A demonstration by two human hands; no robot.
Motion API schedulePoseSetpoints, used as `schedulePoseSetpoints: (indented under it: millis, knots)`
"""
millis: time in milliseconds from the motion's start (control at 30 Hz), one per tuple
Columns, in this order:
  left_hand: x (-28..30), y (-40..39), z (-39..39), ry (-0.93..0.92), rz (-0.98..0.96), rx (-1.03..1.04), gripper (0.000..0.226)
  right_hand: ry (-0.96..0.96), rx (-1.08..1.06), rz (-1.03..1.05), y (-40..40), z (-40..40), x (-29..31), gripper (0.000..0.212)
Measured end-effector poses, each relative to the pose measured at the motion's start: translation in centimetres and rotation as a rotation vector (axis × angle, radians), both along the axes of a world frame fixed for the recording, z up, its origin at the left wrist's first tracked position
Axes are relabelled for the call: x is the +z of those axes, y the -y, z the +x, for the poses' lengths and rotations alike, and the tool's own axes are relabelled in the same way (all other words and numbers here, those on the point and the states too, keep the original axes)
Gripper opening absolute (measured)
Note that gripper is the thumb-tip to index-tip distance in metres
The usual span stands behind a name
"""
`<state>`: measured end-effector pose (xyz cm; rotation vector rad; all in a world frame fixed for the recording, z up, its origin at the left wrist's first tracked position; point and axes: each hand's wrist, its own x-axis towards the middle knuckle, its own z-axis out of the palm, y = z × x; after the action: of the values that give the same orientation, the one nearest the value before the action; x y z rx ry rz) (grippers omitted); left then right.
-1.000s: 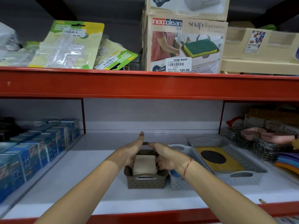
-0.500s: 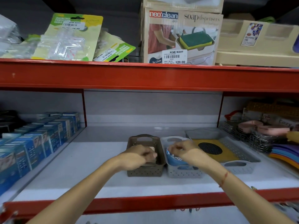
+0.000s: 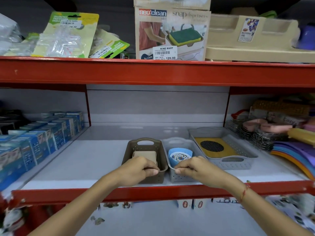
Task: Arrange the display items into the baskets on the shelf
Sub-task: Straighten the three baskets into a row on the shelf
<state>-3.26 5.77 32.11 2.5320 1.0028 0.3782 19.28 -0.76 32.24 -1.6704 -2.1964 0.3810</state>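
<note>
Gripping both front rims at once here: my left hand point(image 3: 138, 169) is closed on the near edge of the brown basket point(image 3: 144, 147), thumb on the rim, fingers curled over it, and my right hand point(image 3: 192, 168) is pinched shut on the near edge of the grey basket point(image 3: 181, 142) right beside it. The two baskets sit touching side by side on the white shelf point(image 3: 85, 160), near its front lip. Inside the brown one lies a beige box point(image 3: 144, 155), flat, partly hidden behind my knuckles. Inside the grey one a blue dish point(image 3: 179, 155) with a patterned white face leans up toward me. Just right of that, a wider grey tray point(image 3: 238, 162) holds a yellow mat point(image 3: 223, 150) with a dark round mesh patch on it; the tray sits close against the grey basket, and I can't tell whether they touch. Off to the left, rows of blue cartons point(image 3: 39, 140) run back along the shelf, well apart from the baskets. Far right, a heap of pink and coloured wares, too blurred to name. Up on the red shelf above, a soap dispenser box point(image 3: 172, 33) stands upright, priced 129.00
</note>
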Motion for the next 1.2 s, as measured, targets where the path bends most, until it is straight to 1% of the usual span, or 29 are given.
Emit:
schedulePoseSetpoints:
  millis: [133,300,367,433,467,500,533,567,633,700,733,800,833,967,1033,1133,1200]
  knots:
    - [-0.2,1.7,0.2,-0.012,-0.026,0.001,0.022,0.006,0.035,0.01,1.3,0.2,0.0,0.028]
    - [0.0,3.1,0.3,-0.016,0.002,0.053,0.022,0.036,0.046,0.007,2.7,0.0,0.0,0.027]
    - [-0.1,3.6,0.3,-0.022,0.014,0.083,0.022,0.0,0.043,-0.008,3.2,-0.1,0.1,0.031]
    - [-0.1,4.3,0.7,-0.012,0.044,0.137,0.026,-0.104,-0.031,0.069,3.0,0.5,0.3,0.047]
    - [-0.1,4.6,1.0,0.006,0.061,0.167,0.031,-0.151,-0.097,0.148,2.6,1.3,0.3,0.049]
    - [0.0,5.2,1.3,0.025,0.073,0.194,0.038,-0.17,-0.169,0.233,2.1,2.5,0.2,0.045]
    - [0.1,5.7,1.7,0.038,0.091,0.212,0.043,-0.136,-0.251,0.3,1.6,3.9,-0.1,0.038]
    - [0.2,6.3,2.0,0.039,0.117,0.216,0.046,-0.061,-0.323,0.338,1.1,5.5,-0.5,0.032]
    - [0.1,7.3,2.7,0.024,0.175,0.183,0.044,0.126,-0.413,0.301,0.7,8.3,-1.6,0.022]
    - [0.0,8.2,3.2,-0.03,0.196,0.159,0.043,0.323,-0.463,0.226,0.7,10.1,-2.8,0.029]
    - [-0.3,8.4,3.4,-0.083,0.203,0.153,0.046,0.369,-0.466,0.233,0.7,10.5,-3.2,0.03]
    - [-0.9,8.6,3.8,-0.173,0.244,0.154,0.055,0.385,-0.456,0.289,1.5,10.3,-3.0,0.027]
    - [-1.1,8.7,3.9,-0.185,0.267,0.161,0.057,0.384,-0.45,0.313,2.2,10.0,-2.6,0.024]
    - [-1.2,8.8,4.1,-0.162,0.264,0.184,0.058,0.445,-0.374,0.357,4.3,9.5,-2.0,0.019]
    - [-1.1,9.1,4.2,-0.154,0.255,0.189,0.058,0.423,-0.336,0.384,5.2,9.6,-2.0,0.017]
    - [-1.1,9.5,4.3,-0.182,0.269,0.189,0.059,0.405,-0.313,0.36,6.4,9.8,-2.5,0.02]
    - [-1.2,9.6,4.3,-0.194,0.263,0.199,0.061,0.419,-0.331,0.357,7.1,9.6,-2.8,0.026]
